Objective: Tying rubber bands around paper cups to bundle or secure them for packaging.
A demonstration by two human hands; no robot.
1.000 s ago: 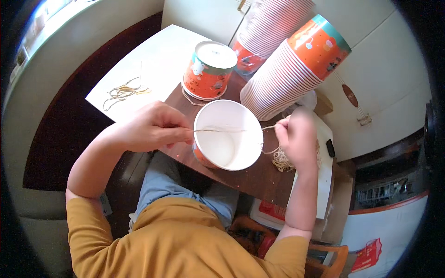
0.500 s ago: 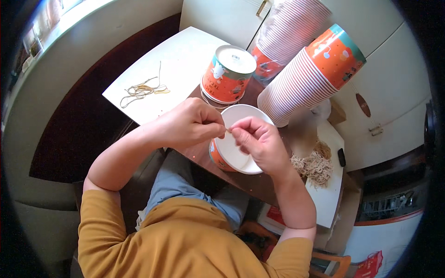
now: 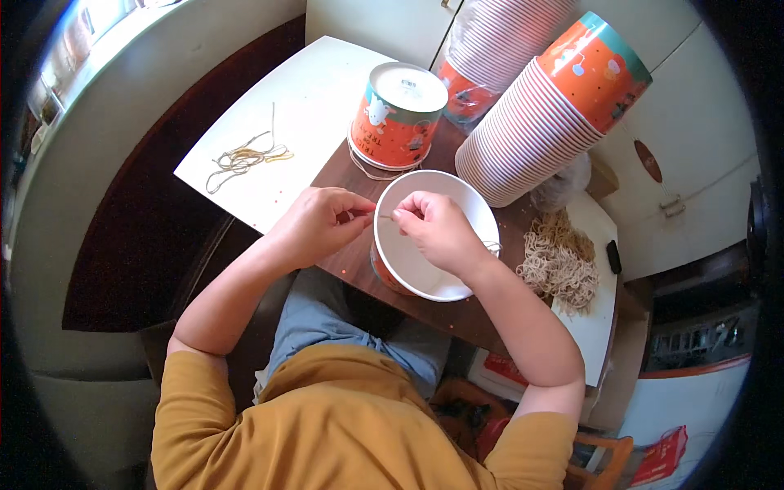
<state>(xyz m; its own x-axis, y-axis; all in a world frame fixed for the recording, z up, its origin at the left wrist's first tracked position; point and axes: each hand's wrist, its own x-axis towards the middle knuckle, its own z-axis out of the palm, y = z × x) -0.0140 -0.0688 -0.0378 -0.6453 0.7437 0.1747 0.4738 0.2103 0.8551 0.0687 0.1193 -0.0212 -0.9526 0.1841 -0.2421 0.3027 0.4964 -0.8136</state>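
Observation:
An orange paper bucket (image 3: 482, 214) with a white inside stands upright at the table's near edge, its mouth facing up. At its left rim my left hand (image 3: 327, 224) is closed in a pinch on a thin cord (image 3: 385, 216). My right hand (image 3: 437, 233) reaches over the bucket's mouth, thumb and forefinger pinched on the same cord, which spans the short gap across the rim. A bit of cord shows at the right rim too, beside my right wrist. What lies under my right hand inside the bucket is hidden.
Behind stands an upside-down orange bucket (image 3: 396, 122) with cord round its base. A tall leaning stack of nested buckets (image 3: 531, 122) is at the right, another wrapped stack (image 3: 502, 49) farther back. Loose cords (image 3: 245, 159) lie left; a cord heap (image 3: 559, 269) lies right, near a black object (image 3: 613, 257).
My hands have moved apart from their meeting point over the bucket, so the cord shows between them. Cord at the right rim has come into view. The whole view has shifted slightly.

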